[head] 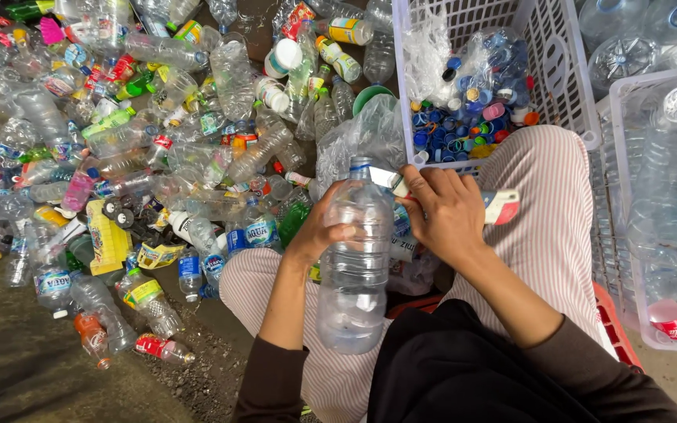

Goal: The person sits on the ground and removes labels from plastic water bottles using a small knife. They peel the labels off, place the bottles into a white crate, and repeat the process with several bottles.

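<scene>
Two hands are working at the middle of the frame, over a lap in striped trousers. The left hand is wrapping its fingers around the upper body of a large clear plastic bottle — closed on it, thumb showing on the near side — and the bottle is standing roughly upright, its neck pointing toward the top of the frame and its base hanging down between the knees. The right hand is curling shut around a utility knife with a white and red handle; the handle end is sticking out to the right of the fist, and the blade end is lying right at the bottle's neck, where a blue ring is sitting.

Just above the hands, a white lattice basket is holding loose coloured bottle caps, mostly blue, along with crumpled clear film. At the right edge a second white basket is holding clear bottles. Across the left half of the frame a heap of empty plastic bottles is spreading over the bare floor.
</scene>
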